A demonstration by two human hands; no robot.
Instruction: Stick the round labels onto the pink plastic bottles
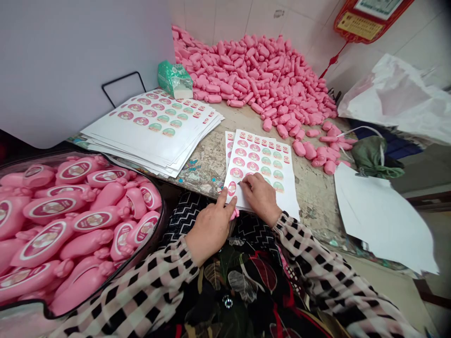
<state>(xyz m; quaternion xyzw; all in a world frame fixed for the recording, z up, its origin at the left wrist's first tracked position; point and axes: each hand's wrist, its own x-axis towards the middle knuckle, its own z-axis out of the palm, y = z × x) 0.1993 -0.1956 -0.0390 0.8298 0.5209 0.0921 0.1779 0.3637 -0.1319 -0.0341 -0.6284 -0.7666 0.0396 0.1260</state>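
A sheet of oval stickers (246, 151), with pink and green labels, lies at the table edge in front of me. My left hand (212, 226) is at its near left corner, index fingertip and thumb beside a pink oval sticker (231, 189). Below the thumb peeks the end of a small pink bottle (235, 214); the rest is hidden by my left hand, which appears closed around it. My right hand (262, 195) rests on the sheet, thumb and index finger pinched just right of that sticker. What the pinch holds is too small to tell.
A bag of labelled pink bottles (52, 239) stands at the left. Stacked sticker sheets (141, 134) and a green package (174, 79) lie behind it. Bare pink bottles (253, 75) are heaped along the wall. White sheets (380, 216) and a green pouch (369, 152) are at right.
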